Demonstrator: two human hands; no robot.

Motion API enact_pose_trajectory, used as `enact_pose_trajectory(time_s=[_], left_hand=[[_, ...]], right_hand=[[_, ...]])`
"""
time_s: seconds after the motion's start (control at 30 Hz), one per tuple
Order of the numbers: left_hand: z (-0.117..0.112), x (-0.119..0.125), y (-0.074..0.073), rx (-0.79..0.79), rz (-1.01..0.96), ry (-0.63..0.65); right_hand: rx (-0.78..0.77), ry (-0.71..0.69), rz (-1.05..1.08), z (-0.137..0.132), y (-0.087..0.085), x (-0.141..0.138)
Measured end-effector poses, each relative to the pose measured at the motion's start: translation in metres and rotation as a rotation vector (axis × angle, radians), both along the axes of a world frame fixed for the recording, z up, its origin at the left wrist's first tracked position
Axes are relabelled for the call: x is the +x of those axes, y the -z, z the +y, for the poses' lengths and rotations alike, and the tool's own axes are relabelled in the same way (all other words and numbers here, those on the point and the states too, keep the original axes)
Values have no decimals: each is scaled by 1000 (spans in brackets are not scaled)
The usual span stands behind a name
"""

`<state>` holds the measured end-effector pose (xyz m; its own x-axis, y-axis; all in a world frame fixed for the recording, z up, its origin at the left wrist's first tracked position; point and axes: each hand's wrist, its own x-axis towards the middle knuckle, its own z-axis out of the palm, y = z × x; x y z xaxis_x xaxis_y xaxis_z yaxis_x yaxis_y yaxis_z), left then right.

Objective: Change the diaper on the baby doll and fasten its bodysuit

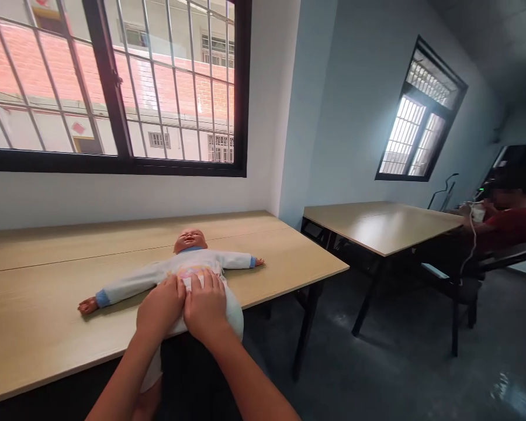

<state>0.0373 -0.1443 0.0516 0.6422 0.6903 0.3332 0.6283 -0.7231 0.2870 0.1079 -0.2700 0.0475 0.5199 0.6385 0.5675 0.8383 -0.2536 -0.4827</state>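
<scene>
A baby doll [188,266] in a white suit lies on its back on the wooden table [48,304], arms spread wide, its legs hanging over the front edge. Both of my hands rest on its belly, side by side. My left hand [161,305] has its fingers curled onto the cloth at the waist. My right hand [207,304] lies next to it, fingers bent and pressed on the same cloth. Whether the fingers pinch the fabric is hidden.
A barred window [114,82] runs along the wall behind the table. A second wooden table [381,225] stands to the right across a gap of dark floor. Another person in a red top [508,225] sits at the far right.
</scene>
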Motion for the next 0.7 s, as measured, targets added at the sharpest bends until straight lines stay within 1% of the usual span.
enact_pose_trajectory(time_s=[0.07, 0.13, 0.17, 0.23, 0.27, 0.3, 0.4, 0.47, 0.53, 0.63, 0.7], left_hand=[[1, -1, -1, -7, 6, -10], [0, -3, -2, -11, 0, -18], [-1, -4, -3, -12, -5, -23], [-5, -6, -4, -16, -18, -37], [-6, -6, -4, -18, -27, -44], [-8, -7, -5, -21, -35, -49], [-13, -8, -6, -31, -60, -54], [-14, -7, -7, -48, -66, -53], [-13, -5, -10, -77, -59, -49], [-6, -4, -19, -127, -47, -35], [1, -8, -27, -165, -63, -3]], right_hand=[[25, -113, 10, -7, -1, 4], [103, -175, 82, -15, -4, 13], [154, -147, 139, -19, -6, 18], [199, -35, 246, -26, -8, 30], [187, 5, 285, -28, -9, 35], [152, 4, 311, -30, -10, 38], [25, -137, 317, -30, -12, 41], [-15, -200, 299, -28, -16, 39], [-52, -206, 297, -24, -24, 39], [-151, -206, 314, -17, -38, 47], [-125, -216, 347, -16, -44, 55]])
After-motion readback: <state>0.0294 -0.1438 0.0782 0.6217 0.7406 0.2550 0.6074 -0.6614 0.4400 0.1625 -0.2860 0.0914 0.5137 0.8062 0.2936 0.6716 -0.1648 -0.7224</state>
